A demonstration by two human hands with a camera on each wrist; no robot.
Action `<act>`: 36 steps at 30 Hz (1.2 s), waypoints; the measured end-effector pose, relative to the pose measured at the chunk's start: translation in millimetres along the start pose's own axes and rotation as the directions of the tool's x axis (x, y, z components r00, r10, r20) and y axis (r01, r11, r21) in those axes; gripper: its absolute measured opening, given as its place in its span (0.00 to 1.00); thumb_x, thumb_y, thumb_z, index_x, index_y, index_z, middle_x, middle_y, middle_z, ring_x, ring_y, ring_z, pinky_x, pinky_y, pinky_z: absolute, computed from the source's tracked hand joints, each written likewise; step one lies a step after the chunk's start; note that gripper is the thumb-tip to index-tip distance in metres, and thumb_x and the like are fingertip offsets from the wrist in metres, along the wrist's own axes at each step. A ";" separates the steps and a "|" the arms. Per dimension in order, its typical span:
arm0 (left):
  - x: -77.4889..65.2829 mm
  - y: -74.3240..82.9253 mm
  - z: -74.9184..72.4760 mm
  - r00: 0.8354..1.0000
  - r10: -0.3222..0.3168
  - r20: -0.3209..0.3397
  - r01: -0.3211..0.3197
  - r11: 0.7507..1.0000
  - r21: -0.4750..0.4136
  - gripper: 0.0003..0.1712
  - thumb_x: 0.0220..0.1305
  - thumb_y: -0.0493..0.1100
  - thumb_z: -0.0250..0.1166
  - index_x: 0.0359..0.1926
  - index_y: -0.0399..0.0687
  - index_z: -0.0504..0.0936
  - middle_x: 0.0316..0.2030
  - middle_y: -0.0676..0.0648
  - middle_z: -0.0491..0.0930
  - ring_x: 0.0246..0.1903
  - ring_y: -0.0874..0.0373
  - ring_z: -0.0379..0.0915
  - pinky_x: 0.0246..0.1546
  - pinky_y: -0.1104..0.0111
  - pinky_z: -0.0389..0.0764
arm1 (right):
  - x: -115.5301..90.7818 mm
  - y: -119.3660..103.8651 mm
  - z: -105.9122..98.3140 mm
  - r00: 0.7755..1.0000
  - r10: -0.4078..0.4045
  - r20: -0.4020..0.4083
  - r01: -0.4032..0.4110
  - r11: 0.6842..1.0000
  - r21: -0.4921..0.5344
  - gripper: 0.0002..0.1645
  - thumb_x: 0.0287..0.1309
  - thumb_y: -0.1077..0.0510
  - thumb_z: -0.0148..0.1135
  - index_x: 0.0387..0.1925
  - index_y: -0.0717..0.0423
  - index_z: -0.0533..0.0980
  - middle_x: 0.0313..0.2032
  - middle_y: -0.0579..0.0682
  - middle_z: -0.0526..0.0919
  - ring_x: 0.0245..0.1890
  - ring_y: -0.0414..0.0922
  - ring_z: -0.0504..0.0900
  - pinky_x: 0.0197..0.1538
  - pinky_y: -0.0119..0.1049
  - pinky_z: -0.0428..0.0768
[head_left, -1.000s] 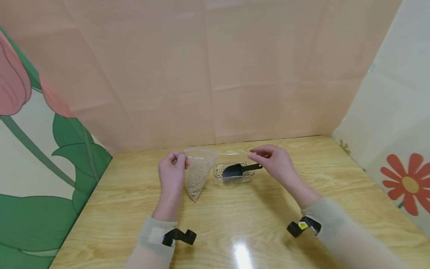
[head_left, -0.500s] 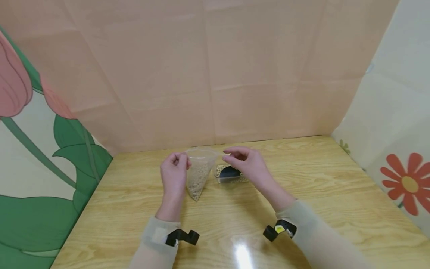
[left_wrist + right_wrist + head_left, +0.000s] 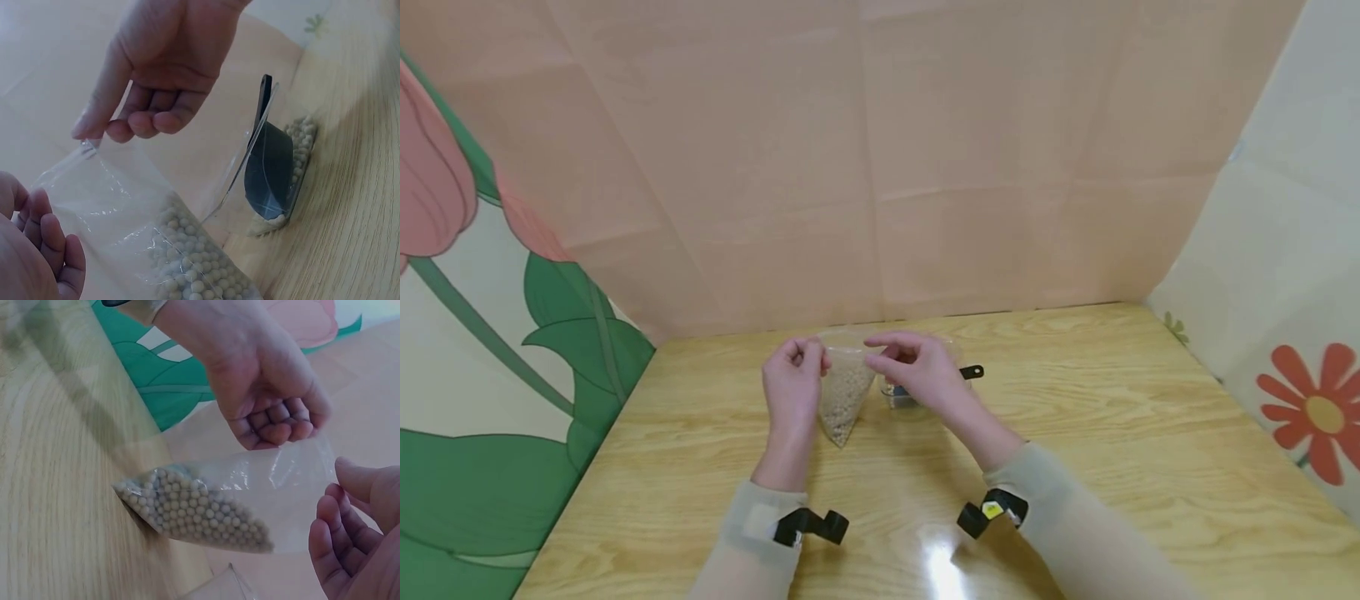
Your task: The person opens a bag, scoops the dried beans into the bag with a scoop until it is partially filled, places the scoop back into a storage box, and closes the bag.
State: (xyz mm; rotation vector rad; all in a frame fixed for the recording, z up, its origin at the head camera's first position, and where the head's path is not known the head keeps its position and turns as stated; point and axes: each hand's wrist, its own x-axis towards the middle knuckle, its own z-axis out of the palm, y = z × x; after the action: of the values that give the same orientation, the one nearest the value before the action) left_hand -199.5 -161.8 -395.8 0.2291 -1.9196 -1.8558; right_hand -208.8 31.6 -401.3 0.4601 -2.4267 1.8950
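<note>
A clear plastic bag point(image 3: 847, 392), part filled with small pale round balls, hangs upright with its pointed corner down at the table. My left hand point(image 3: 793, 379) pinches the left end of its top edge. At the opposite end of that edge is my right hand point(image 3: 917, 371), thumb and forefinger closing on the bag's corner in the left wrist view. Behind the right hand stands a clear plastic box point(image 3: 306, 162) with more of the same balls. A black scoop point(image 3: 270, 165) lies in it, its handle sticking out over the rim.
Both hands work above a wood-grain table point(image 3: 1075, 400). A pinkish sheet point(image 3: 880, 167) rises along its back edge. Flower-printed panels stand at the left and right sides.
My right hand has moved left from beside the scoop handle to the bag's top right corner, now covering much of the box. My left hand keeps its hold on the bag.
</note>
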 end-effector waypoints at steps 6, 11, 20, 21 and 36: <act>1.4 -0.7 0.7 1.000 -0.006 0.005 0.006 1.000 -0.021 0.13 0.70 0.34 0.65 0.25 0.44 0.83 0.21 0.49 0.82 0.26 0.58 0.77 0.30 0.73 0.78 | 0.4 0.8 7.1 1.000 -0.025 -0.016 0.025 1.000 0.011 0.15 0.70 0.54 0.77 0.55 0.53 0.90 0.35 0.53 0.88 0.32 0.47 0.82 0.33 0.33 0.78; 0.8 -1.0 0.4 1.000 -0.022 0.016 0.022 1.000 -0.017 0.13 0.72 0.35 0.66 0.26 0.44 0.83 0.23 0.49 0.82 0.27 0.58 0.77 0.30 0.72 0.78 | 0.1 4.2 11.0 0.999 -0.026 -0.034 0.026 1.000 0.011 0.10 0.67 0.55 0.79 0.47 0.53 0.92 0.36 0.49 0.90 0.34 0.46 0.84 0.35 0.34 0.81; 2.6 -2.1 -0.8 0.998 -0.002 0.064 -0.001 0.999 0.051 0.13 0.74 0.41 0.66 0.29 0.43 0.84 0.23 0.52 0.82 0.26 0.59 0.74 0.28 0.72 0.70 | 0.1 7.1 12.1 0.994 -0.077 -0.079 0.074 0.997 -0.036 0.06 0.67 0.57 0.79 0.44 0.52 0.92 0.42 0.46 0.91 0.41 0.45 0.87 0.44 0.36 0.84; 3.5 -2.3 -1.6 0.998 -0.008 0.066 0.004 0.998 0.059 0.13 0.75 0.42 0.66 0.31 0.43 0.84 0.24 0.51 0.82 0.26 0.59 0.73 0.28 0.72 0.69 | -0.1 6.7 11.8 0.994 -0.077 -0.083 0.074 0.996 -0.040 0.06 0.68 0.57 0.79 0.44 0.51 0.92 0.42 0.46 0.91 0.41 0.45 0.86 0.45 0.37 0.84; 33.9 -12.2 -11.8 0.952 0.033 0.306 -0.097 0.976 0.196 0.19 0.87 0.43 0.56 0.65 0.34 0.80 0.61 0.37 0.84 0.65 0.41 0.77 0.70 0.48 0.73 | -1.5 6.7 12.1 0.990 -0.064 -0.127 0.062 0.998 -0.022 0.07 0.70 0.61 0.75 0.47 0.52 0.92 0.44 0.48 0.92 0.42 0.46 0.88 0.45 0.36 0.85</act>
State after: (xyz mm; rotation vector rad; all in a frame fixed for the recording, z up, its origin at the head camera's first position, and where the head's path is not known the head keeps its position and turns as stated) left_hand -226.6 -187.8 -400.9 -0.0575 -2.3015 -1.7238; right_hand -207.1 21.9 -411.1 0.3967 -2.3183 1.8169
